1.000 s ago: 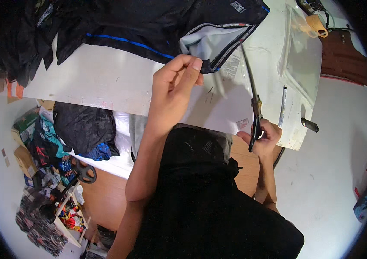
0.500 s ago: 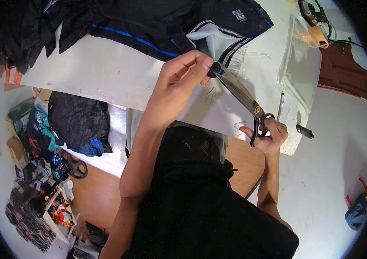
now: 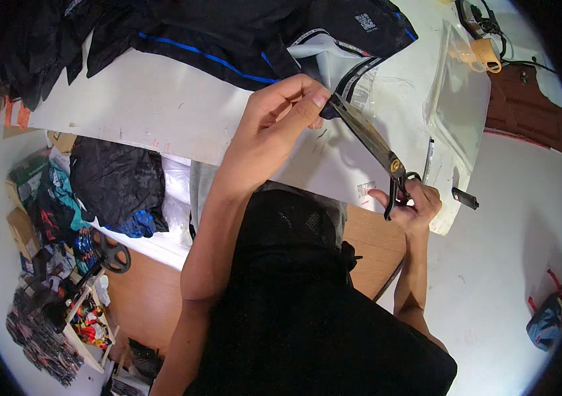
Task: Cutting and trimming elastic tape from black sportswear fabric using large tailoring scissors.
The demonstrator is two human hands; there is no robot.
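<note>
A black garment with blue stripes (image 3: 208, 39) lies across the white table (image 3: 122, 109), its pale inside and printed band folded open near the middle. My left hand (image 3: 281, 122) pinches a small dark edge of that garment between thumb and fingers. My right hand (image 3: 413, 208) holds large black-handled scissors (image 3: 377, 145) by the handles, thumb raised at the side. The blade tips are at the fabric just right of my left fingertips; whether they are cutting through it I cannot tell.
Clear plastic sheets (image 3: 453, 119), a pen (image 3: 429, 158), a black marker (image 3: 464, 198), an orange cup-like object (image 3: 484, 56) and a black corded device (image 3: 476, 20) occupy the table's right. Piled clothes (image 3: 116, 181) and a wooden rack (image 3: 89, 323) stand lower left.
My left hand has moved up and right. The scissors have swung from nearly upright to slanting up-left, bringing their blades to the fabric at my left fingers.
</note>
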